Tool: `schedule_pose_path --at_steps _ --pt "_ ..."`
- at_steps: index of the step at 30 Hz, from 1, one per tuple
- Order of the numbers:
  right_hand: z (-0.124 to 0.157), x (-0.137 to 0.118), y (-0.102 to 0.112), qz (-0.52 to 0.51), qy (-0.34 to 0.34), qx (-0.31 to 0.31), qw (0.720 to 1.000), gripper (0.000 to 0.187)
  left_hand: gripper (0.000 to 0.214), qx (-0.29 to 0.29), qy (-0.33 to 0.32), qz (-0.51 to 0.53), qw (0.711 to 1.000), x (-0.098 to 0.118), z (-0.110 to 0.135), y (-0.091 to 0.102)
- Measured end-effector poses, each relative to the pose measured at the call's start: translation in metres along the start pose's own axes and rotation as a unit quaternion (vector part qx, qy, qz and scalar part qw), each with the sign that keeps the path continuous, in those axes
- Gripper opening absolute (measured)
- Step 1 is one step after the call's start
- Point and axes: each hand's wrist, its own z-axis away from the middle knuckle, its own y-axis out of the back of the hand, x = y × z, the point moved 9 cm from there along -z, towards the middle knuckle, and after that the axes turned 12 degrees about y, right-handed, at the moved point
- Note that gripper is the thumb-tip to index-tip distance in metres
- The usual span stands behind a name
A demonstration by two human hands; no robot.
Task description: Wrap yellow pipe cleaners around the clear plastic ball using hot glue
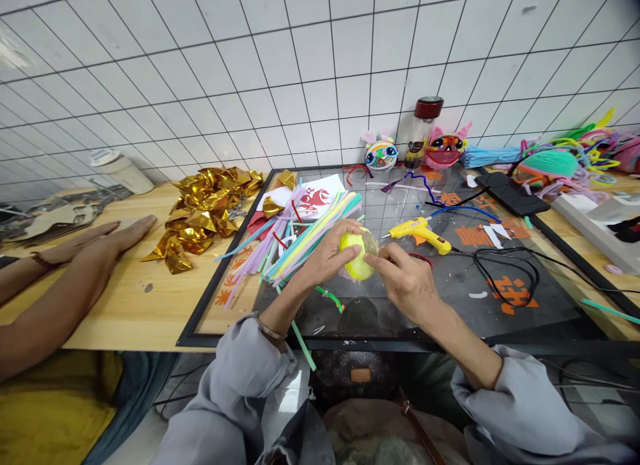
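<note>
Over the dark glass-topped board, a round yellow craft piece [359,269] with clear plastic at its edge is in my left hand [327,255], thumb across its front and fingers behind. My right hand [411,281] has its fingers pinched together at the piece's right edge; whatever is between those fingertips is too small to make out. Just beyond my right hand lies a yellow hot glue gun [419,233], its nozzle pointing left. A bundle of pastel pipe cleaners [320,233] is spread beside my left hand.
Gold foil pieces [205,205] are heaped at left, near another person's forearms [85,271]. Two decorated animal faces [381,155] and a glass bottle [421,135] stand by the tiled wall. A phone [513,193], black cord [533,268] and power strip [600,231] lie right.
</note>
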Motion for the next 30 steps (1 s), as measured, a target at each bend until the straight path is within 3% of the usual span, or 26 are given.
schedule_pose_path --at_steps 13,19,30 --pt "0.0004 -0.0041 -0.0038 0.026 0.002 -0.012 1.000 0.035 0.028 0.082 0.052 0.016 0.995 -0.0033 -0.0022 0.0020" --pt "-0.0031 -0.0079 -0.0005 0.027 0.019 -0.002 0.999 0.035 0.015 0.092 0.063 0.007 0.994 -0.0037 -0.0028 0.0024" --pt "-0.0011 -0.0018 -0.0064 0.001 0.011 -0.024 1.000 0.034 0.015 0.077 0.062 0.012 0.995 -0.0030 -0.0032 0.0025"
